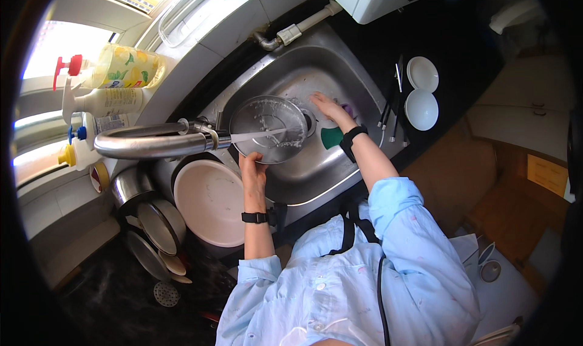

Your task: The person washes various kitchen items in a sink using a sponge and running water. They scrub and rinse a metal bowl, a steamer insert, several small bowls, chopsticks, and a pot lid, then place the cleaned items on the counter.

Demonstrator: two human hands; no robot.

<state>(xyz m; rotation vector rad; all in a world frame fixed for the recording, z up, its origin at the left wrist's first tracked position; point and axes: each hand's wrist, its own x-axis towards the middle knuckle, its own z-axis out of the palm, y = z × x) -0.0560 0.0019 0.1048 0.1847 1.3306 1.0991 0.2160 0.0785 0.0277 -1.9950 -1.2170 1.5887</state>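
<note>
My left hand [253, 166] grips the near rim of a round, shallow metal vessel [246, 118], thumb and fingers at its edge. The vessel is held over the left part of a stainless steel sink [314, 182]. Water from a curved metal faucet [155, 141] streams into it and splashes across its inside. My right hand [326, 105] is over the sink to the right of the vessel, with nothing visible in it. A green scouring pad [331, 137] lies on the sink floor below that hand. Partly hidden behind my right wrist is a purple item [348, 109].
White bowls [421, 110] and several chopsticks [396, 100] lie on the dark counter at right. A pale plastic basin [209, 204] stands left of the sink, beside metal pots [159, 225]. Pump bottles [130, 68] line the windowsill. A pipe [296, 31] runs behind the sink.
</note>
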